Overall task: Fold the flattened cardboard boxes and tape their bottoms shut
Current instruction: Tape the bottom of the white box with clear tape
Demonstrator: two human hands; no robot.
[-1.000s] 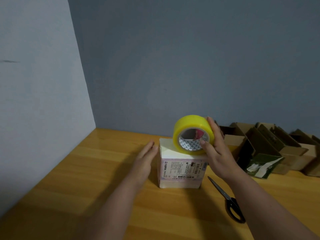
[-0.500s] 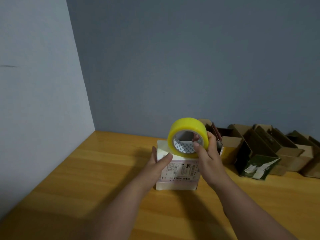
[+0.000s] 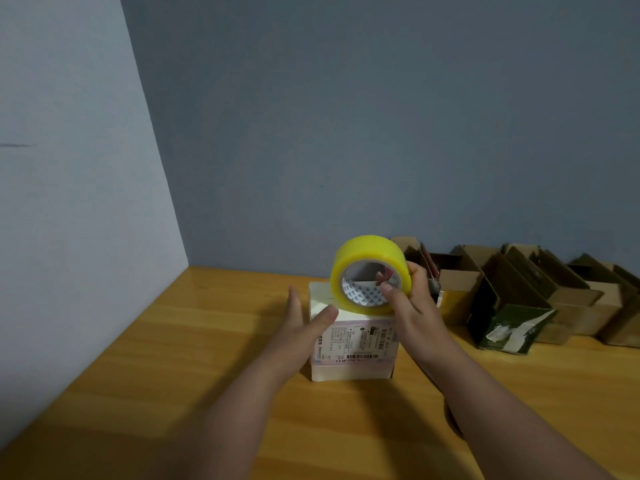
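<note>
Bracing the white labelled box (image 3: 349, 341) on the wooden table (image 3: 194, 341), the left hand (image 3: 304, 323) lies straight-fingered against its side; the right hand (image 3: 408, 303) pinches the yellow tape roll (image 3: 370, 273) resting on top. Pulling tape against such a light brace could skid the box and skew the seam.

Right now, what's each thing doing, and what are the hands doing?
white box: folded up, standing on the table.
tape roll: on edge atop the box.
right hand: grips the roll.
left hand: fingers straight, steadying the box's left side.
brown boxes: folded, tops open, by the wall.
</note>
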